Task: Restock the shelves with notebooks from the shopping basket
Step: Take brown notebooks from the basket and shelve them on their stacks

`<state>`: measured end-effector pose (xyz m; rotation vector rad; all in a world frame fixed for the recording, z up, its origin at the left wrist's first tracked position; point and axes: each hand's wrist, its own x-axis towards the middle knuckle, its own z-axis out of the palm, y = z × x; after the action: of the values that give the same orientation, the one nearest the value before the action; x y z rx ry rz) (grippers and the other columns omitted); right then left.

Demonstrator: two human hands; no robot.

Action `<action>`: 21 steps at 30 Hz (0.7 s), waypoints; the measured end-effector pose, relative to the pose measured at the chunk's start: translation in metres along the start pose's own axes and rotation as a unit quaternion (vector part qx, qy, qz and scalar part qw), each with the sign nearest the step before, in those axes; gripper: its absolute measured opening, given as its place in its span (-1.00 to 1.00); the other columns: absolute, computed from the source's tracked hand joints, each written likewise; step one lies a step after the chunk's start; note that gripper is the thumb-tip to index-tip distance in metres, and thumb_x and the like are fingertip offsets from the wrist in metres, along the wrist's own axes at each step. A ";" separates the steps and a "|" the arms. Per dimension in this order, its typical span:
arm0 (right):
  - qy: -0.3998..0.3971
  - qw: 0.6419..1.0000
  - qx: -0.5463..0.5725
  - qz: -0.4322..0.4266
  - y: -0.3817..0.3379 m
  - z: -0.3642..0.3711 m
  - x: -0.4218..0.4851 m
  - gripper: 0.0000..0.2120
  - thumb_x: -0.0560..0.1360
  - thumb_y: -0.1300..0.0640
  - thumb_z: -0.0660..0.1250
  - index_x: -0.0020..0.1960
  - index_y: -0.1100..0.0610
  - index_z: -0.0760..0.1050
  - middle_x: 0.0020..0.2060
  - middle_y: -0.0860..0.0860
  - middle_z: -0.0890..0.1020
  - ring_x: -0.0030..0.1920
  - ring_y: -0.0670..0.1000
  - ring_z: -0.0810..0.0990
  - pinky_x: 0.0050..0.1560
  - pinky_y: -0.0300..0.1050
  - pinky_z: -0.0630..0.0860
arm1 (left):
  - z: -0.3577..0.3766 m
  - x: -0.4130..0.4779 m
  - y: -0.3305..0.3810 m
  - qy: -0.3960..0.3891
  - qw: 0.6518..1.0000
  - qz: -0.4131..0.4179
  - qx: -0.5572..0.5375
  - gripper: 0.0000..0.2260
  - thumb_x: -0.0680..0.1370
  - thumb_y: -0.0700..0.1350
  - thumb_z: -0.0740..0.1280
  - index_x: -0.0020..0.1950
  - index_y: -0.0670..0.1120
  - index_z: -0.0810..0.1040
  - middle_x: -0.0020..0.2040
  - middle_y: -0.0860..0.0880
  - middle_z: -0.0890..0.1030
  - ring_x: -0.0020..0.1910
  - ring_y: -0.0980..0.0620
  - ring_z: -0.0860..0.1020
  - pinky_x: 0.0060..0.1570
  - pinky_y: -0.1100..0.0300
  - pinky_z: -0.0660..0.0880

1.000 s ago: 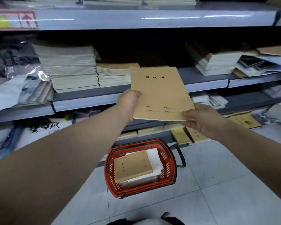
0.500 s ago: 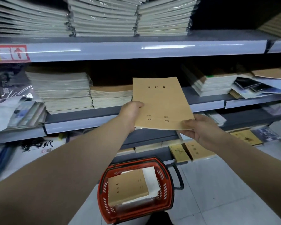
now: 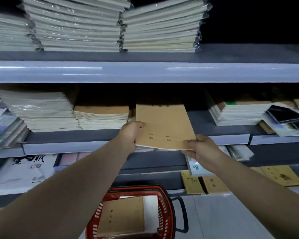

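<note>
A thin stack of tan kraft notebooks (image 3: 164, 125) is held level over the middle shelf (image 3: 100, 134), its far edge inside the dark gap right of a low tan pile (image 3: 102, 116). My left hand (image 3: 130, 135) grips its near left edge. My right hand (image 3: 200, 149) pinches the near right corner. On the floor below stands the red shopping basket (image 3: 169, 209), holding more tan notebooks (image 3: 123, 216) over a white sheet.
A tall wrapped grey pile (image 3: 41, 109) sits left of the low tan pile. More stacks (image 3: 236, 112) lie on the shelf's right part. Wrapped bundles (image 3: 117, 26) fill the top shelf. Yellow booklets (image 3: 212, 184) lie on the bottom shelf beside the basket's black handle (image 3: 184, 213).
Both hands have pushed the notebooks forward into the shelf gap. The view has tilted up, so the top shelf fills more of the frame and the basket has sunk to the bottom edge.
</note>
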<state>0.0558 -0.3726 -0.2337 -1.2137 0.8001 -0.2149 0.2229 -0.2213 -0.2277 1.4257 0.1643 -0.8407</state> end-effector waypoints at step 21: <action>-0.004 0.996 -0.092 -0.022 0.004 0.018 0.092 -0.78 0.60 0.27 0.25 0.24 0.20 0.45 0.13 0.09 0.58 0.08 0.05 0.59 0.03 -0.16 0.55 | 0.000 0.006 -0.015 0.040 0.993 -0.075 0.087 -0.86 0.66 -0.20 0.16 0.14 -0.17 0.47 -0.06 -0.12 0.66 -0.09 -0.01 0.64 -0.20 0.16 0.55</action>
<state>0.1324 -0.4084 -0.2749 -1.4060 0.7995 -0.1755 0.2183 -0.2229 -0.2426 1.6275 0.2679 -0.9387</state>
